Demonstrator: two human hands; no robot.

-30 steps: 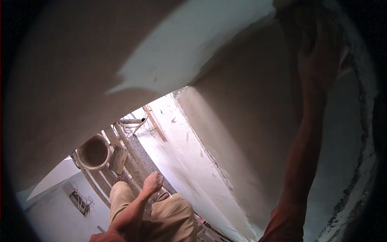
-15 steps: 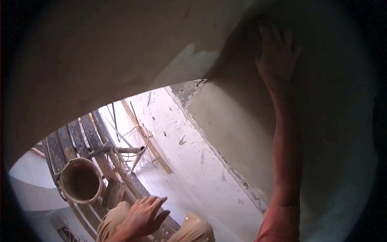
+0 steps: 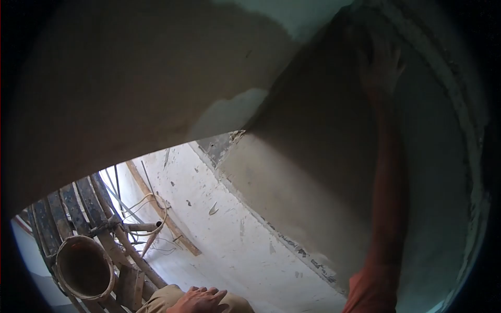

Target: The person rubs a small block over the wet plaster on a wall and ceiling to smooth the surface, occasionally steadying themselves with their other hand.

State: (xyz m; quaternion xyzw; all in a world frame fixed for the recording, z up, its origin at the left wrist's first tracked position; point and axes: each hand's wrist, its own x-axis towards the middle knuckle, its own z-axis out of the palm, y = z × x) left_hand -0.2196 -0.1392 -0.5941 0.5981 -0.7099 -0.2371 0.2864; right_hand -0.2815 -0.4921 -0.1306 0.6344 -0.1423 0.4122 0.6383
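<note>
In deep shadow at the upper right, my right hand (image 3: 383, 68) is raised at the end of an outstretched arm against the grey wall surface (image 3: 323, 115). Its fingers look spread; whatever may lie under the palm is too dark to make out. The hand is close to the dark corner where this wall meets the curved, partly damp-looking surface (image 3: 156, 83). Low in the view, my left hand (image 3: 198, 301) rests over my knee (image 3: 232, 302) with its fingers loosely extended and nothing visible in it.
A round bucket (image 3: 85, 267) stands at the lower left on a scaffold of slats and poles (image 3: 86, 203). Beyond it are a wooden pole (image 3: 162, 208) and looped cord. A rough, chipped edge (image 3: 282, 237) crosses the pale wall (image 3: 229, 219).
The view has shifted, so the bucket and scaffold appear lower and further left. My right hand stays up at the wall near the corner. My left hand has settled lower onto the knee.
</note>
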